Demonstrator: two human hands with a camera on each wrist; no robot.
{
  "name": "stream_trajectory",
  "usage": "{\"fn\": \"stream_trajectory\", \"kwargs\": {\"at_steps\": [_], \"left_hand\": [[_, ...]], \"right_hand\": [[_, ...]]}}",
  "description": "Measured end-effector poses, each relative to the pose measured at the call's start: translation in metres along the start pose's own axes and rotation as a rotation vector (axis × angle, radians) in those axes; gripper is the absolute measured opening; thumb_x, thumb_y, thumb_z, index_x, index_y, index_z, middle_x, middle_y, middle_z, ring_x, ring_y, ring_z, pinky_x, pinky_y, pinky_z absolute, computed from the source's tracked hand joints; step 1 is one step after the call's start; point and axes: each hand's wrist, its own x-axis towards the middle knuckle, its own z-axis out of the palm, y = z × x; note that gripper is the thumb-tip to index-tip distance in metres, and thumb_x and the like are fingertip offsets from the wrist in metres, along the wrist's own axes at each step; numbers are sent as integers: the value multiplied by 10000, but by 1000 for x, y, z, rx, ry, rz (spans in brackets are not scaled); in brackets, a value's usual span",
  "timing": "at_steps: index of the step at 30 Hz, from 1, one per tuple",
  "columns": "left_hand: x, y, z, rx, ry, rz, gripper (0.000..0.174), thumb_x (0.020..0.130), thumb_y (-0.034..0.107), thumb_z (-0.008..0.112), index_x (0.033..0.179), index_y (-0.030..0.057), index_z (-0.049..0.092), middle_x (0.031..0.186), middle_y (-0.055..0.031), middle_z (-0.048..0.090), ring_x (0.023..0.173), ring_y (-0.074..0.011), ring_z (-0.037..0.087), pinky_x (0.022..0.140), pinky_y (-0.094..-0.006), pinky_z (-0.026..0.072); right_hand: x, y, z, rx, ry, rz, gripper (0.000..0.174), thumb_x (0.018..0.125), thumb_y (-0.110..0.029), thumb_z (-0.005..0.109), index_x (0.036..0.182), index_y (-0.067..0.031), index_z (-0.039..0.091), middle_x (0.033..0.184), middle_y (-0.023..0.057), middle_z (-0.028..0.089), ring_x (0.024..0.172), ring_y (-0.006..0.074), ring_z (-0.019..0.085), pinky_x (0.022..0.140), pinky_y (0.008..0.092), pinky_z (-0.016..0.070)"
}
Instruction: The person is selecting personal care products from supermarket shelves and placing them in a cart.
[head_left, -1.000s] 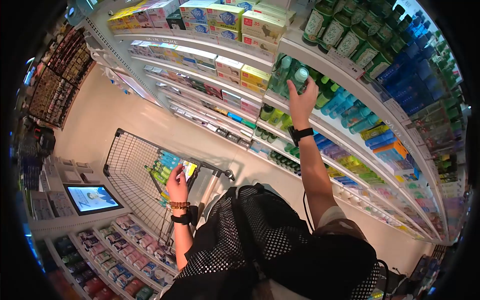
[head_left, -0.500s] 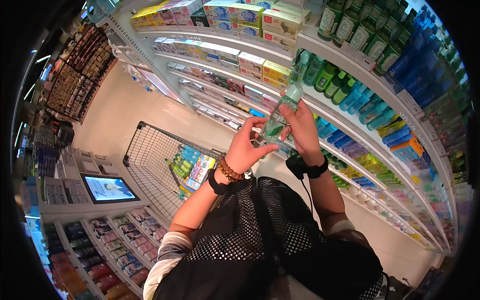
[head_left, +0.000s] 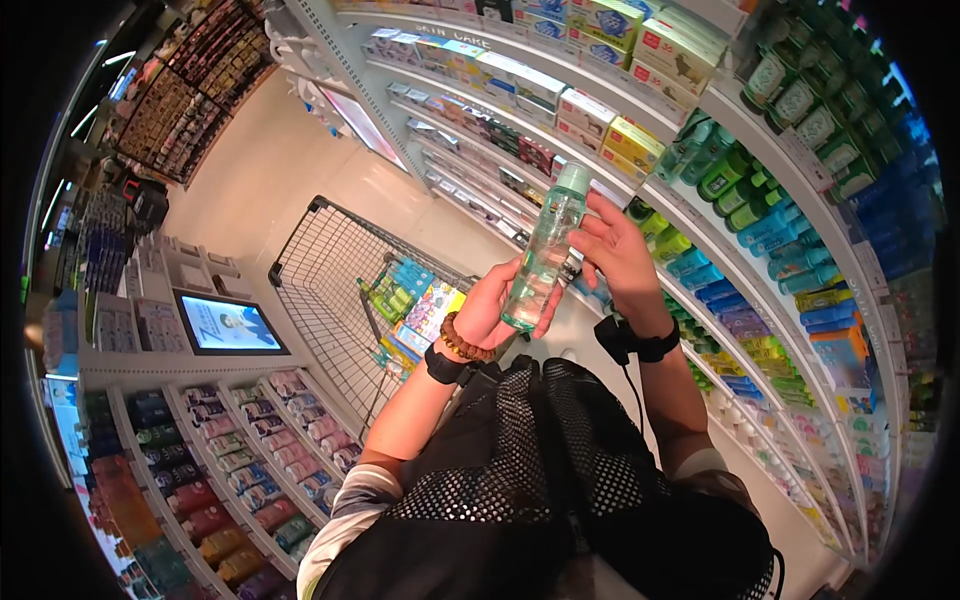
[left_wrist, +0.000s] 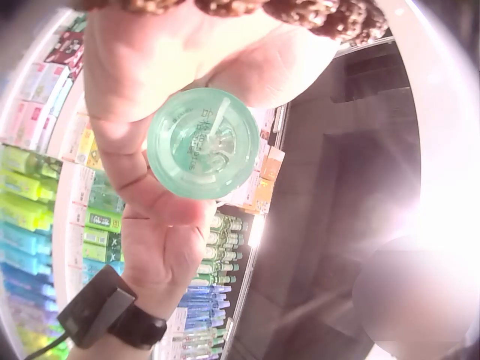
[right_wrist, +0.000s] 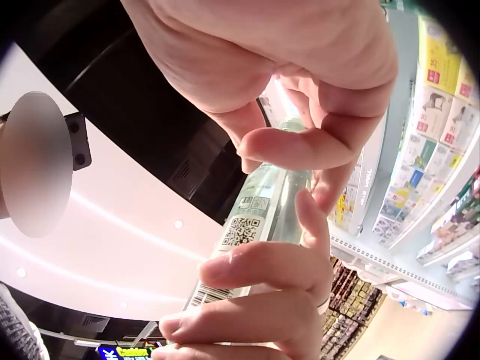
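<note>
A clear pale-green plastic bottle [head_left: 548, 240] with a translucent cap [head_left: 573, 178] is held tilted in front of the body, cap end up and away. My left hand [head_left: 487, 312] grips its lower part, fingers wrapped round it. The left wrist view looks straight at the round bottle base [left_wrist: 202, 144]. At the upper part, my right hand [head_left: 622, 258] pinches the bottle near the cap with curled fingers and thumb. A label with a QR code [right_wrist: 241, 231] and barcode shows in the right wrist view, partly covered by the left fingers.
On the left stands a wire shopping cart [head_left: 300, 235], holding green bottles [head_left: 388, 298], blue bottles and boxes. Shelves of bottles [head_left: 775, 235] curve along the right, with boxed goods [head_left: 585, 112] ahead. A lit screen [head_left: 228, 322] sits above racks of packs at left.
My right hand has taken the bottle off the right-hand shelf and brought it to the body. The left hand came from over the cart to grip it. The bottle has since been turned, its front label facing away.
</note>
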Motion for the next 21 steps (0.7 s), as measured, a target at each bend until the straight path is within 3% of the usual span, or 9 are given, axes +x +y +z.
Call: {"fn": "stream_trajectory", "kwargs": {"at_steps": [6, 8, 11, 15, 16, 17, 18, 20, 21], "left_hand": [[-55, 11, -31, -142, -13, 80, 502, 1069, 290, 481, 1464, 4, 361, 1245, -186, 589, 943, -310, 692, 791, -486, 613], [-82, 8, -65, -221, 43, 79, 522, 1035, 186, 545, 1482, 11, 339, 1271, -197, 582, 978, -324, 695, 807, -522, 609], [-123, 1, -121, -91, 458, 247, 503, 973, 54, 587, 1441, 8, 410, 1239, -145, 624, 1041, -248, 679, 886, -428, 589], [-185, -3, -269, 133, 1229, 197, 502, 945, 102, 690, 1349, -5, 412, 1179, -134, 653, 1032, -216, 668, 881, -366, 524], [-203, -5, -329, 279, 1416, -170, 607, 933, 136, 720, 1404, -26, 372, 1218, -141, 641, 1077, -230, 650, 901, -382, 514], [-226, -52, -421, 401, 1345, 194, 749, 913, 261, 754, 1438, -51, 321, 1071, -159, 645, 925, -207, 639, 786, -380, 510], [-240, -80, -494, 710, 1638, 10, 714, 952, 335, 699, 1428, -51, 332, 1044, -180, 649, 906, -255, 647, 800, -395, 512], [-234, -36, -512, 415, 1652, -124, 715, 1007, 437, 576, 1471, -36, 307, 1221, -258, 609, 1051, -400, 617, 905, -491, 503], [-254, -81, -602, 570, 1707, -178, 795, 999, 495, 565, 1507, -36, 261, 1351, -273, 561, 1157, -441, 589, 942, -494, 496]], "right_hand": [[20, 49, 41, 146, -252, 99, 731, 973, -93, 636, 1587, -24, 246, 1389, 128, 592, 983, 105, 634, 655, 230, 502], [27, 101, 42, -369, -276, 147, 667, 985, -55, 585, 1581, -32, 285, 1483, 136, 524, 1176, 217, 617, 815, 308, 534], [21, 150, 75, -931, -287, -116, 613, 941, -96, 646, 1497, 4, 409, 1382, 199, 571, 1185, 342, 595, 933, 407, 500], [-10, 224, 86, -1276, -346, -207, 566, 890, -175, 705, 1397, -18, 510, 1297, 186, 604, 1243, 386, 534, 1007, 476, 451], [-16, 233, 92, -1317, -322, -180, 508, 869, -193, 706, 1328, -15, 577, 1250, 164, 645, 1213, 357, 570, 950, 459, 493], [-16, 241, 95, -1347, -308, -210, 458, 860, -195, 692, 1273, -15, 614, 1219, 148, 667, 1167, 341, 603, 921, 444, 508], [-14, 247, 95, -1376, -295, -242, 412, 850, -197, 679, 1218, -14, 651, 1188, 132, 688, 1121, 325, 636, 893, 428, 524], [-10, 251, 97, -1383, -197, -172, 341, 841, -176, 630, 1141, -26, 689, 1139, 105, 714, 1004, 300, 683, 856, 400, 531], [-5, 251, 97, -1418, -242, -179, 324, 833, -147, 604, 1123, -31, 690, 1121, 100, 716, 948, 295, 688, 813, 392, 534]]}}
